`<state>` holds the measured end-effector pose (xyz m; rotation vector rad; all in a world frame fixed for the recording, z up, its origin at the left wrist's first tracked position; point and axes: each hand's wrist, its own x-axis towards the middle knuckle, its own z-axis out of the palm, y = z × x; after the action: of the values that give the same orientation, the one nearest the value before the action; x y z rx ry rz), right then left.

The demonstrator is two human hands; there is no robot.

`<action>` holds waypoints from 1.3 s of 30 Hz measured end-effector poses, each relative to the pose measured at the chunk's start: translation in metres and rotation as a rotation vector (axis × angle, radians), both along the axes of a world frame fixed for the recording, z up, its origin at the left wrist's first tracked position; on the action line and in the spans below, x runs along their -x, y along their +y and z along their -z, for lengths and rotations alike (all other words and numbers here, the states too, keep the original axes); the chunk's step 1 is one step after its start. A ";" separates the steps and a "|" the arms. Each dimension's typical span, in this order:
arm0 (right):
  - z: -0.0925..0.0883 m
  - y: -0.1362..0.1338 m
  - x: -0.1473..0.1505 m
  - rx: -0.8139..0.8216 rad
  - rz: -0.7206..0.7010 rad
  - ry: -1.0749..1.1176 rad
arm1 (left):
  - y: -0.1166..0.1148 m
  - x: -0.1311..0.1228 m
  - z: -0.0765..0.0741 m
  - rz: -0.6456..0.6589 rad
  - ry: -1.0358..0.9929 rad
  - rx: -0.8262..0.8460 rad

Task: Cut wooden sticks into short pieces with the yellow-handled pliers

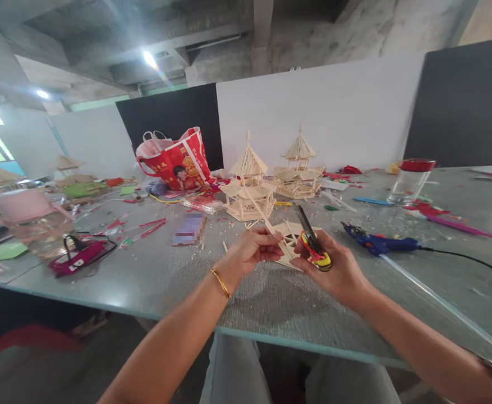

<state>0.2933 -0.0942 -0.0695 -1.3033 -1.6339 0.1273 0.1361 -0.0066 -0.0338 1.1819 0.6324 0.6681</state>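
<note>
My left hand (256,247) is closed in a pinch on a thin wooden stick (258,206), which slants up and away toward the nearer pavilion model. In my right hand (334,264) is a yellow and black utility knife (322,260) with its dark blade pointing up and away. The right fingertips are close to the stick's lower end; whether they touch it I cannot tell. A flat wooden stick frame (293,229) lies on the table beneath and just behind both hands, partly hidden by them. Two pagoda-like stick pavilions, one nearer (249,191) and one farther (299,168), stand behind.
On the right lies a blue glue gun (382,244) with a clear glue stick and black cable. A red-lidded jar (412,182) stands beyond it. To the left are a phone (188,229), a magenta device (81,255), a pink-lidded bottle (31,219) and a red bag (178,163). Scraps litter the table.
</note>
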 end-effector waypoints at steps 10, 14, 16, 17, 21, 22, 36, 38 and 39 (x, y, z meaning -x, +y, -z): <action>-0.007 -0.004 0.001 -0.046 0.039 -0.097 | 0.001 0.000 0.002 0.032 -0.002 -0.041; -0.006 -0.004 0.002 -0.055 0.057 -0.105 | -0.001 -0.002 0.004 0.063 0.006 -0.043; -0.005 -0.004 0.002 -0.053 0.058 -0.108 | -0.001 -0.002 0.003 0.056 0.032 -0.093; -0.005 -0.003 0.001 -0.050 0.063 -0.110 | 0.001 -0.001 0.002 0.019 0.057 -0.146; -0.004 -0.002 0.000 -0.058 0.079 -0.093 | 0.022 0.013 -0.005 -0.285 0.302 -0.494; -0.004 -0.001 0.000 -0.067 0.086 -0.097 | 0.029 0.020 -0.006 -0.343 0.403 -0.599; 0.004 0.000 -0.002 -0.092 0.110 -0.186 | 0.061 0.062 0.025 -0.406 0.852 -1.127; 0.003 -0.001 -0.002 -0.081 0.122 -0.186 | 0.061 0.061 0.027 -0.420 0.857 -1.139; 0.002 -0.001 -0.002 -0.075 0.127 -0.183 | 0.061 0.061 0.028 -0.423 0.858 -1.135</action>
<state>0.2954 -0.0954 -0.0717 -1.3893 -1.6863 -0.1325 0.0749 0.0543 -0.0617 2.4893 1.3206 0.9015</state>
